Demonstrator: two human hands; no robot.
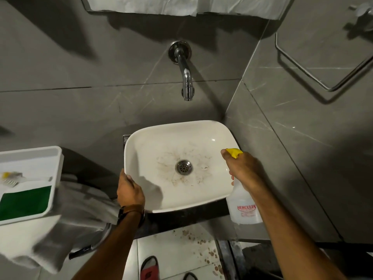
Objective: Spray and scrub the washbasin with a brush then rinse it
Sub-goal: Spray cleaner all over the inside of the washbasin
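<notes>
— Gripping what?
— Right hand [245, 170] wraps the translucent plastic spray bottle [243, 207] over the glossy, rounded-square washbasin [201, 136]; left hand [129, 191] clasps its smooth front-left rim.
— Brush?
— Bristly brush [12, 178], in the white caddy [54, 158].

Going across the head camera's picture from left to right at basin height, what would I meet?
White caddy holding a brush → left hand on the washbasin rim → drain → right hand holding the spray bottle → grey tiled wall.

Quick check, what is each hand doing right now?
Left hand: gripping the washbasin rim.
Right hand: closed on the spray bottle.
</notes>
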